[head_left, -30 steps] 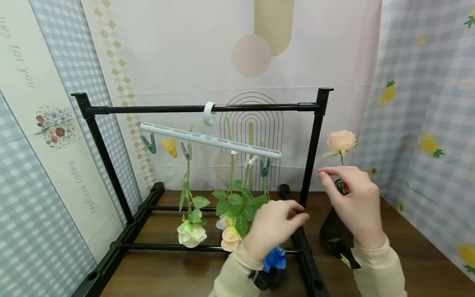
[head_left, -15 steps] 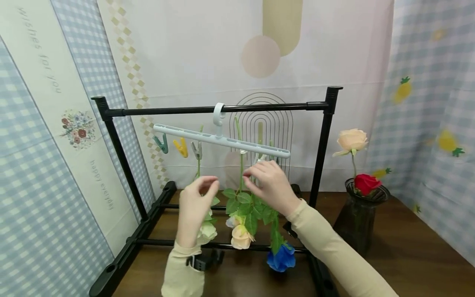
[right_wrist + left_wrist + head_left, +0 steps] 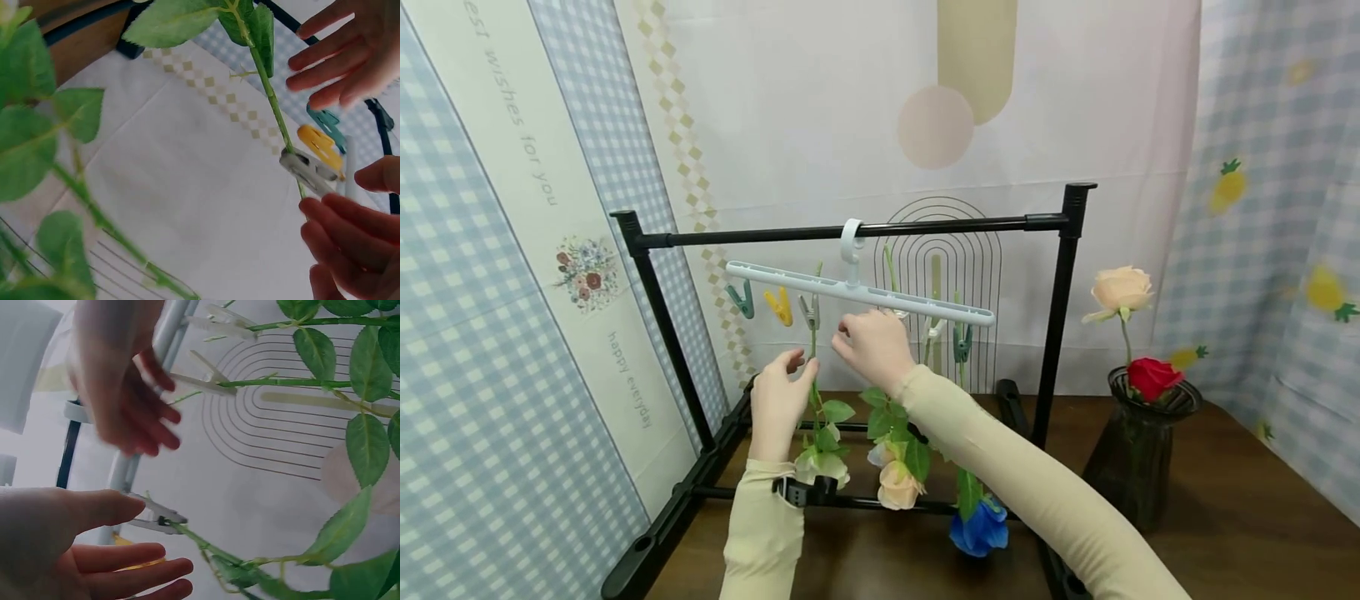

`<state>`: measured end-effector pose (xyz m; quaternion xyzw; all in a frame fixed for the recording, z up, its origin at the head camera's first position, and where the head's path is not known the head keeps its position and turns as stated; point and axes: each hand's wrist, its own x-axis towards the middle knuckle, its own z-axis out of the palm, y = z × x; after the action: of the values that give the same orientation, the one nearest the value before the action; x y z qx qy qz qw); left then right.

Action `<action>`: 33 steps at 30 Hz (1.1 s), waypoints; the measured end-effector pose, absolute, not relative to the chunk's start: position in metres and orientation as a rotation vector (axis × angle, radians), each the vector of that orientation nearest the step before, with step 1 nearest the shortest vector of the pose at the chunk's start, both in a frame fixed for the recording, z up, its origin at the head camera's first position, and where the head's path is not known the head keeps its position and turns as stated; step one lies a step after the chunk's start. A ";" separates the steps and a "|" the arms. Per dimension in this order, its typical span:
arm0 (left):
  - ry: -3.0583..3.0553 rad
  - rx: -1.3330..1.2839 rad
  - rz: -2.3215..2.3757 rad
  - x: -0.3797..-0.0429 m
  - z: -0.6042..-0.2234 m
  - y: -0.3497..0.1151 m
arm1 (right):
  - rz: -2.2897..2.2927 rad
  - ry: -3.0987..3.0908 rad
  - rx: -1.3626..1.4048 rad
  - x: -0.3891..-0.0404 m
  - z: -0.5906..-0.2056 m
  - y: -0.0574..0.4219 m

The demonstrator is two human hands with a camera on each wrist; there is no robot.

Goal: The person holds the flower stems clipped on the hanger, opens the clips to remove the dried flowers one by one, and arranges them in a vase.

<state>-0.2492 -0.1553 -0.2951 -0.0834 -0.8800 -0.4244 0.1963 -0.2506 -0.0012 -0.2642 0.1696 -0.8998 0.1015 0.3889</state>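
Note:
A pale blue hanger [image 3: 917, 306] hangs tilted, with several clothespins along it. The grey clothespin [image 3: 305, 170] clips the stem of an upside-down white rose [image 3: 822, 467]. My left hand [image 3: 777, 404] is beside that stem, its fingers spread and holding nothing in the left wrist view. My right hand [image 3: 877, 346] is just below the hanger's middle. In the right wrist view its thumb and fingers stand apart near the grey clothespin, and I see nothing held. A peach rose [image 3: 899, 486] and a blue rose [image 3: 979, 531] hang head-down further right.
The hanger's hook is over the top bar of a black rack [image 3: 955, 226]. A yellow clothespin [image 3: 778, 307] and a green one [image 3: 741, 299] hang at its left end. To the right, a dark vase [image 3: 1131, 467] holds a red rose [image 3: 1152, 378] and a peach one [image 3: 1122, 289].
Both hands have moved left from near the vase and the rack's right side to the white rose and hanger. The right hand has left the vase, where two roses stand. The head view has shifted.

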 end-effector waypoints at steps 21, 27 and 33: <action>-2.250 -0.225 -1.307 -0.288 -0.299 -0.139 | 0.297 -2.205 0.191 -0.288 -0.264 -0.039; -2.276 -0.237 -1.340 -0.285 -0.299 -0.140 | 0.113 -2.132 0.116 -0.292 -0.263 -0.044; -2.275 -0.250 -1.332 -0.282 -0.303 -0.138 | 0.050 -2.077 0.115 -0.295 -0.265 -0.044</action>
<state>-0.2823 -0.1384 -0.3027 -0.0914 -0.8332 -0.4877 0.2441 -0.2950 -0.0441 -0.2648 0.0478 -0.8611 0.0206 0.5058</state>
